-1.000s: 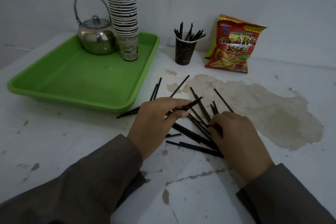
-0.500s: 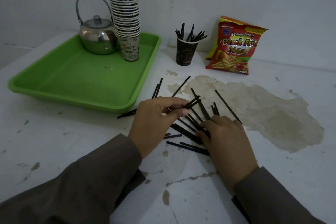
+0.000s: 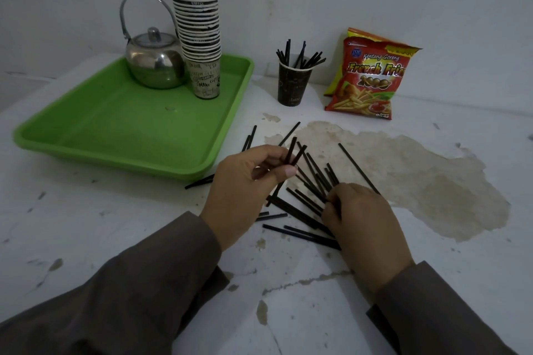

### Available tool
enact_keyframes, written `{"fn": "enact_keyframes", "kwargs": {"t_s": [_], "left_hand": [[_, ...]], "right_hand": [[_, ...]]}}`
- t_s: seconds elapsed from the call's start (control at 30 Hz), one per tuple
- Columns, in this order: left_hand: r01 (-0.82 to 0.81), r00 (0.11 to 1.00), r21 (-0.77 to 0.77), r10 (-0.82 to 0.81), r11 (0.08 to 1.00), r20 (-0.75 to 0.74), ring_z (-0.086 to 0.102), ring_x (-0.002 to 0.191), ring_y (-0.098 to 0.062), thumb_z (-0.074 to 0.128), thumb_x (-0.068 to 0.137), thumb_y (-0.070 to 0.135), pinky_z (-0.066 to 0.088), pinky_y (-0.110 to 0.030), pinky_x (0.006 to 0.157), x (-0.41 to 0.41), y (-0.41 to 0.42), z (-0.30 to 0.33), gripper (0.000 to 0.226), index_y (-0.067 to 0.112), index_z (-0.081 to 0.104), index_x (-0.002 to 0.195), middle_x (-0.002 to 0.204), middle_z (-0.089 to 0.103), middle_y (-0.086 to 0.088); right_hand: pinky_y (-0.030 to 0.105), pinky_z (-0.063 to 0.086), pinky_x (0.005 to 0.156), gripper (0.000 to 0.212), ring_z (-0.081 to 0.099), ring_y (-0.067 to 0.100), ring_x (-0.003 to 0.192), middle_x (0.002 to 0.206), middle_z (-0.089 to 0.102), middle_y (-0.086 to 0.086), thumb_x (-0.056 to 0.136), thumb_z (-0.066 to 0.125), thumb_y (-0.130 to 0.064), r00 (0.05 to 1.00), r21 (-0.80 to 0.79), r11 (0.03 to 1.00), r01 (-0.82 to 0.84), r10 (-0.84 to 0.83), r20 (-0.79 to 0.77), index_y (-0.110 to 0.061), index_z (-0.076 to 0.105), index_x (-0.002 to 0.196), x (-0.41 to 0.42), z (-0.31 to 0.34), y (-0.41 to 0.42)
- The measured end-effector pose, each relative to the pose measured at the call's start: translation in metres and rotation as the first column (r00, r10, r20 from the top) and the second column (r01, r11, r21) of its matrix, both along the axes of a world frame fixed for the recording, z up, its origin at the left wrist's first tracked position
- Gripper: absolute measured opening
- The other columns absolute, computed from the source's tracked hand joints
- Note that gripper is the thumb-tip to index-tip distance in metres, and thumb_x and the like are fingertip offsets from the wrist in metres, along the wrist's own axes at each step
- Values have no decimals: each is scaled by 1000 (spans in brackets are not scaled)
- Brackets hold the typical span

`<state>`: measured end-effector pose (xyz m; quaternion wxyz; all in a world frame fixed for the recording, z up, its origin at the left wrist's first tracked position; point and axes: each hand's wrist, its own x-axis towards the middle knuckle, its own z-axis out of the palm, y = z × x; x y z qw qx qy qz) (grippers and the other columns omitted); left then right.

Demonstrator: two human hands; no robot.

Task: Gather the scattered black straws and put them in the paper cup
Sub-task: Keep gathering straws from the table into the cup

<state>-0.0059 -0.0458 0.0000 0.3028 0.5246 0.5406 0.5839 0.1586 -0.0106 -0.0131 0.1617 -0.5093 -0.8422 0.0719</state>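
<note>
White, chipped table (image 3: 86, 225): the cup (image 3: 294, 85) at the back already stands with some straws in it, but many straws (image 3: 305, 210) lie scattered. Left hand (image 3: 245, 190) pinches a few; right hand (image 3: 363, 225) curls onto the pile, grip unclear.

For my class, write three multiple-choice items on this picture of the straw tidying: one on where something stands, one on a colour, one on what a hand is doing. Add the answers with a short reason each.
1. Where does the kettle stand?
A. on the tray
B. beside the snack bag
C. inside a cup

2. What colour is the tray?
A. red
B. green
C. blue

3. What is the left hand doing?
A. lying flat on the table
B. gripping the kettle handle
C. pinching a few straws

Answers:
1 A: the kettle sits at the tray's far end beside the stack of cups.
2 B: its rim and floor are bright green.
3 C: the left hand holds straws between thumb and fingers.
</note>
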Motion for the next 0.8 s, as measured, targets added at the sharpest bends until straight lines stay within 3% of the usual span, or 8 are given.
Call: {"fn": "enact_keyframes", "kwargs": {"t_s": [0.07,0.17,0.3,0.43,0.53,0.6,0.7,0.8], "left_hand": [[4,1000,-6,-3,1000,30,68,77,-6,67,77,4,52,-14,72,0,0,1,19,20,69,85,81,72,2],[6,996,-30,-4,1000,94,65,72,-3,67,77,2,50,-11,69,-1,1,2,17,17,69,85,80,72,-1],[18,987,-41,-11,999,162,64,69,-2,67,76,-1,49,-10,66,-1,1,3,19,16,69,83,78,71,-2],[9,986,-34,-4,999,165,67,76,-15,69,74,0,53,-15,69,-2,2,6,24,19,71,89,81,73,-5],[32,985,-8,-30,999,172,66,80,-21,68,75,-1,54,-17,71,-4,5,15,24,21,72,81,77,73,1],[58,981,14,-60,998,185,64,79,-16,67,76,-1,54,-16,70,-8,9,25,22,20,71,79,74,73,6],[76,988,52,-82,996,128,66,77,-6,67,75,0,53,-13,70,-17,20,47,16,14,71,82,71,73,11],[56,993,116,-67,992,93,66,72,3,67,74,-4,49,-7,66,-29,43,72,17,8,71,87,66,72,16]], "right_hand": [[29,46,69,11,54,16,75,82,60,2,89,51,-18,996,-21,1000,22,-23,-90,-12,60,90,2,6,-1],[12,45,58,5,53,5,63,72,56,-9,88,55,-18,962,-79,996,43,-62,-267,-18,60,89,4,15,-2],[0,42,57,15,59,-9,63,74,67,-13,87,58,-16,860,-208,978,-20,-90,-503,-27,60,97,5,23,-1],[12,45,45,16,52,5,45,72,72,3,86,57,-9,696,-359,924,-132,-172,-697,-22,66,88,6,34,-2],[19,49,49,15,54,14,51,72,72,9,86,55,-3,518,-472,828,-303,-273,-811,-7,68,82,5,42,4],[21,50,53,14,55,15,54,70,67,10,81,60,-6,448,-484,795,-366,-305,-840,-10,72,75,2,47,12],[23,51,57,11,55,13,58,70,66,4,72,66,-12,429,-435,818,-377,-263,-864,-16,73,64,-4,65,28],[26,52,63,16,56,15,64,68,67,3,78,66,-6,498,-313,902,-296,-133,-857,-15,71,65,-13,92,54]]}}
